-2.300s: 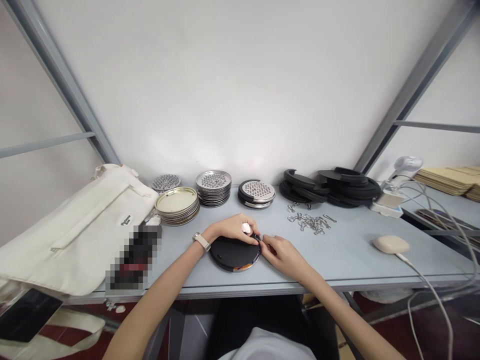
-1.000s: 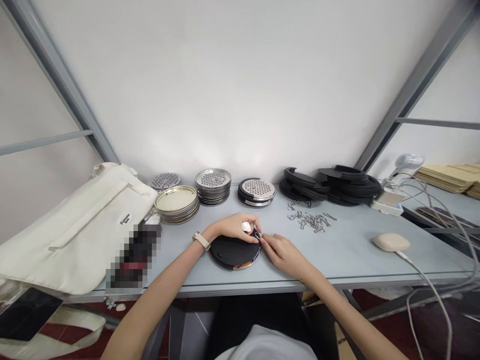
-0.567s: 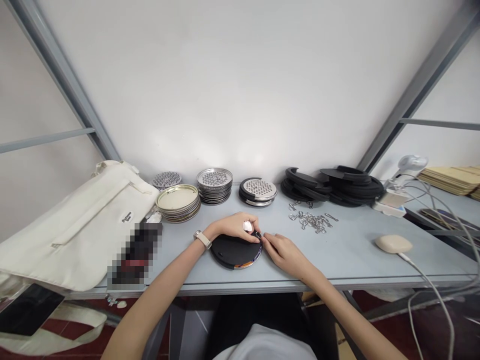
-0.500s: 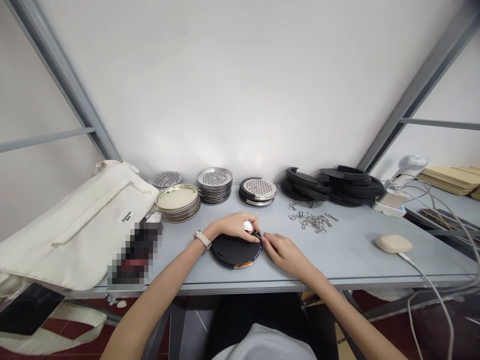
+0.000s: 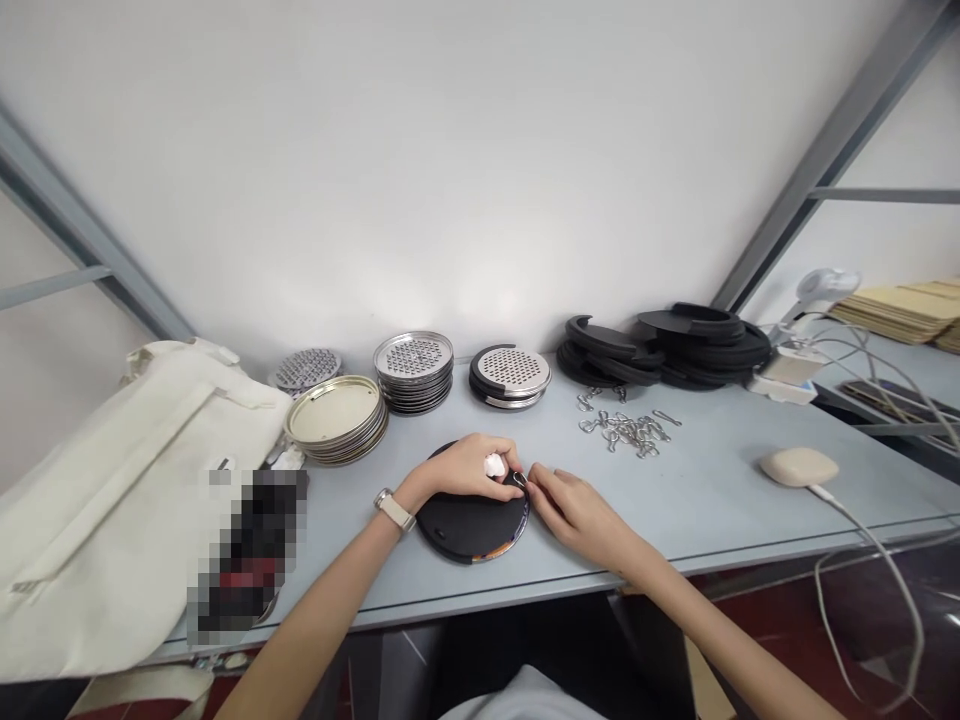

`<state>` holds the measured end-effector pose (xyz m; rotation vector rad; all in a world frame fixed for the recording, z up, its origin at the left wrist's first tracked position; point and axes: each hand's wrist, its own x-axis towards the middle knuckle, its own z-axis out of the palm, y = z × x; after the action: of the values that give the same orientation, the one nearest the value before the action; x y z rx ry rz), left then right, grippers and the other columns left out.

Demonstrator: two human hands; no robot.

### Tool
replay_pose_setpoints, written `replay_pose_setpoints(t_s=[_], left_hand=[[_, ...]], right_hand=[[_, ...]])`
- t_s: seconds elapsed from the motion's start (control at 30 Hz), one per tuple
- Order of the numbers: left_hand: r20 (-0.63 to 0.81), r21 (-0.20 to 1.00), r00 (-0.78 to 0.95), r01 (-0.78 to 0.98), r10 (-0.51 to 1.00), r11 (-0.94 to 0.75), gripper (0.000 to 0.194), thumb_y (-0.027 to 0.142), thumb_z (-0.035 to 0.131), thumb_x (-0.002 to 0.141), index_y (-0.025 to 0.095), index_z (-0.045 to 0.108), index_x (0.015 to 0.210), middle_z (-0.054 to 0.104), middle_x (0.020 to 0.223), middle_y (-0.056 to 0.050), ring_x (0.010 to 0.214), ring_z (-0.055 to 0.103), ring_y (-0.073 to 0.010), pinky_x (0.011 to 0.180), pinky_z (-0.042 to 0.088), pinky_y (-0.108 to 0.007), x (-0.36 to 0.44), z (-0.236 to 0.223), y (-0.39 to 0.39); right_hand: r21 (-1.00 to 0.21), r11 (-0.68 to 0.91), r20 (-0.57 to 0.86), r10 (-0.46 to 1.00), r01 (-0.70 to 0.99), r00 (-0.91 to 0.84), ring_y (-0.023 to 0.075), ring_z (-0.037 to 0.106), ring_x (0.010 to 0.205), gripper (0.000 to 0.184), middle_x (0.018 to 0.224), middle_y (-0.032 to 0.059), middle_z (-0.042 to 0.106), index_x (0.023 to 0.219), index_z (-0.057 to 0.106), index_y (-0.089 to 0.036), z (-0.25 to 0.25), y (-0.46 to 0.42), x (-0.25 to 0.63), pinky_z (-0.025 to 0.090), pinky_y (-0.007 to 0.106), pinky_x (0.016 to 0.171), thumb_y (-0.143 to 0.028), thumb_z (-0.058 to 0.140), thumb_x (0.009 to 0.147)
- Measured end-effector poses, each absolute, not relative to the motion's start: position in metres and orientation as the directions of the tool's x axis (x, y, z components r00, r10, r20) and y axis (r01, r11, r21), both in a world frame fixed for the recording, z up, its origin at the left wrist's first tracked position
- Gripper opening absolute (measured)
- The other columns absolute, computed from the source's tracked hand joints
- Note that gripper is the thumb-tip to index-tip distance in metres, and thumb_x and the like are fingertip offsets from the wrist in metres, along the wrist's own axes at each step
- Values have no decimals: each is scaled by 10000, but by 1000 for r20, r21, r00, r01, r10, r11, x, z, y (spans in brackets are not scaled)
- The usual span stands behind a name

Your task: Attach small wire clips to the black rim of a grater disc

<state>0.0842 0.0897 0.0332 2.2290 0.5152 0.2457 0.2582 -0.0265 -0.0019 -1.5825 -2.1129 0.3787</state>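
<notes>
A round black disc lies on the table, a strip of orange and purple print and bare metal showing along its right rim. My left hand rests over its far part, thumb and fingers curled toward a small metal wire clip at the rim. A small white thing shows between those fingers; its kind is unclear. From the right, my right hand pinches the clip's outer end, fingertips closed. Loose metal clips lie scattered beyond my right hand.
Along the wall stand gold-coloured lids, stacked grater plates, a grater plate with a black rim and black plastic rings. A white bag and a pixelated dark item lie left. Right are a beige corded device and chargers.
The camera view has shifted and tilted slightly. Both hands stay at the disc's right rim, and the wire clip's loop now shows more plainly between them.
</notes>
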Motion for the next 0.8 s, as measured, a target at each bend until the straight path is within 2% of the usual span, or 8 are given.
replay_pose_setpoints(t_s=[0.27, 0.5, 0.8], left_hand=[[21, 740, 904, 273, 426, -615, 254, 350, 681, 701, 167, 593, 852, 603, 753, 23, 678, 518, -104, 604, 381, -199, 84, 30, 91], [54, 721, 919, 234, 390, -652, 244, 326, 671, 699, 152, 602, 856, 630, 831, -7, 748, 545, -124, 640, 392, -208, 84, 33, 89], [33, 739, 919, 242, 393, -628, 240, 297, 683, 674, 154, 600, 848, 627, 824, 1, 720, 538, -109, 616, 386, -199, 85, 33, 90]], right_hand=[[-558, 278, 197, 960, 782, -201, 146, 476, 585, 172, 678, -4, 530, 812, 398, -221, 0, -27, 259, 353, 253, 583, -267, 307, 951], [-711, 281, 150, 956, 645, -251, 104, 370, 546, 194, 605, -58, 414, 805, 451, -207, 3, -29, 265, 320, 218, 532, -346, 385, 922], [-735, 292, 164, 952, 613, -257, 97, 293, 538, 120, 576, -79, 332, 813, 443, -209, -3, -27, 266, 275, 212, 513, -308, 444, 880]])
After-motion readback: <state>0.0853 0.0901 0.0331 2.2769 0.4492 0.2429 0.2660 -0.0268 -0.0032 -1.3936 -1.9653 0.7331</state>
